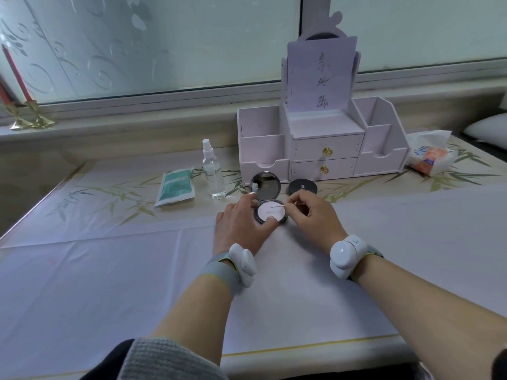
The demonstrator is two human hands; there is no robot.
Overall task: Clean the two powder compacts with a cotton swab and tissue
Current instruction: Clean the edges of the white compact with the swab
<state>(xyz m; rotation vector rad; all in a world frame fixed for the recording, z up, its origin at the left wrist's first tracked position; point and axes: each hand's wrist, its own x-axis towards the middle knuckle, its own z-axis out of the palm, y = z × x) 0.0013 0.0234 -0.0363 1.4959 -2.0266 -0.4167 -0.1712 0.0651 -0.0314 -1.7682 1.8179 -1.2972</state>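
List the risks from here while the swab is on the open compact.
1. The right hand holds the cotton swab tip on the pale surface inside the open compact. Pressing hard might gouge it.
2. The left hand steadies the compact only at its rim, with the mirror lid upright. A slip could tip it.
3. The spray bottle stands close behind the left hand. A backward reach may knock it over.

Two compacts (pixel 270 212) (pixel 302 187), one swab (pixel 277 207), one spray bottle (pixel 214 171), one tissue pack (pixel 429 154).
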